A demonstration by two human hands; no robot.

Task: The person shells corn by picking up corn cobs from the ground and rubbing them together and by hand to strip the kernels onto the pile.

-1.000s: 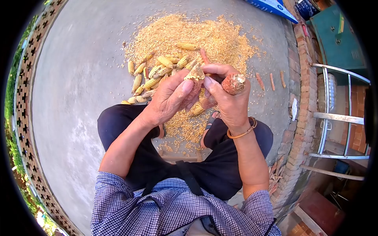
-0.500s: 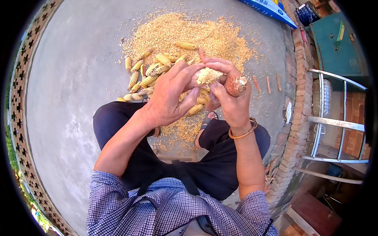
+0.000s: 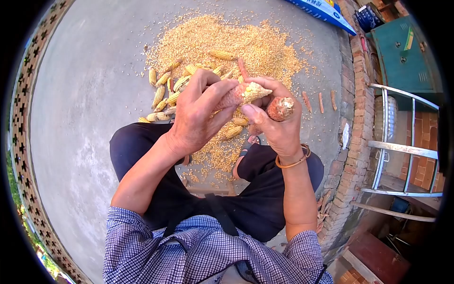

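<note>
My left hand (image 3: 195, 113) is closed around a partly shelled corn cob (image 3: 231, 97), mostly stripped and reddish, with pale kernels left toward its pointed tip. In my right hand (image 3: 283, 132) a bare corncob (image 3: 280, 109) is gripped, its rough end facing me. The right fingers lie beyond the tip of the partly shelled cob and the thumb is close to its near side; exact contact between the two cobs is hidden. Below the hands, unshelled ears of corn (image 3: 159, 96) lie in a heap, partly covered by my left hand.
Loose kernels (image 3: 227, 35) spread in a wide pile on the concrete floor (image 3: 80, 118). Several bare cobs (image 3: 321, 102) lie at the right. Beyond them run a brick edge (image 3: 358, 109) and a metal ladder-like frame (image 3: 402, 148). A blue bag (image 3: 321, 13) lies at the top.
Fewer kernels show on the partly shelled cob. My left hand has turned, its fingers curling more tightly around it. The bare cob in my right hand has shifted slightly.
</note>
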